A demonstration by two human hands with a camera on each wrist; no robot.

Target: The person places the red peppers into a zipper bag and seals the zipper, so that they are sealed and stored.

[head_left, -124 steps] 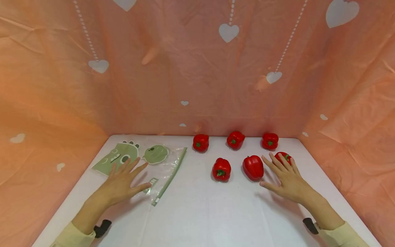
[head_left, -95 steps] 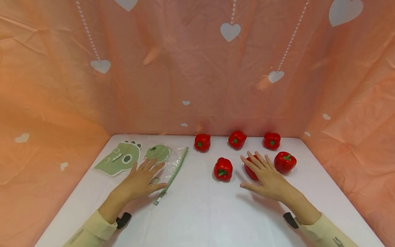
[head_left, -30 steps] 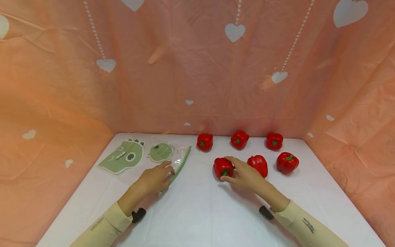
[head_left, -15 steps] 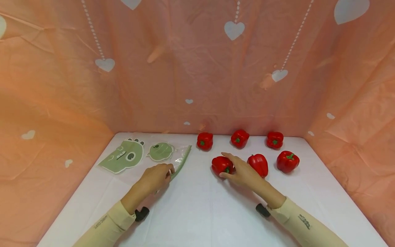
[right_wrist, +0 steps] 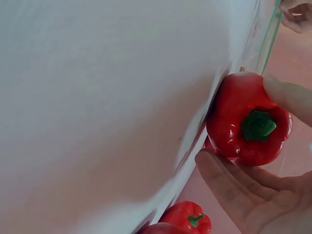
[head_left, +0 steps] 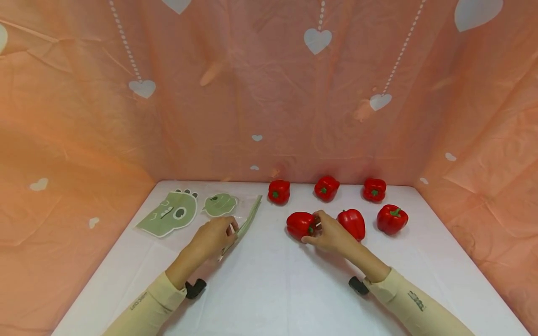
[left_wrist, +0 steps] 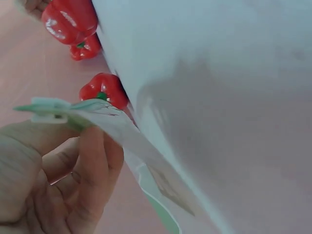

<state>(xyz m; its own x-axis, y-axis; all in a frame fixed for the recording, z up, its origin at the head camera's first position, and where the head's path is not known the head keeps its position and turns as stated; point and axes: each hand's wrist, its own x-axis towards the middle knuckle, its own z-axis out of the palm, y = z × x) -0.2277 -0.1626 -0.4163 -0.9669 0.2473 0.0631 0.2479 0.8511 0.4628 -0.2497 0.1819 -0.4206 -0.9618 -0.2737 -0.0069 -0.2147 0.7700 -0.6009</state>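
At far L, the clear bag w/ green cartoon faces lies mostly flat on the white table, prob. bc nothing bulky shows in it. The L hand grasps its zip strip, thumb vs. curled fingers, nearly closed w/ just the thin edge betw. the tips; L wrist view shows that edge raised, w/ a white slider by the thumb. Pinching there seems sensible, as the strip looks stiffer than the film. Next, the back-L pepper sits near the curtain, stem twd viewer. Then the front-L pepper, on its side, stem twd the palm, in the R hand: thumb on one side, fingers on the other, spread approx. as wide as the pepper needs. Prob. held at the stem end bc that end faces the hand; can't tell if it's off the table. Behind is the back-mid pepper; the front-mid pepper is partly hidden by the R hand, contact unclear. Farther R, the back-R pepper and front-R pepper sit apart, ungripped, the gaps seemingly leaving finger room.
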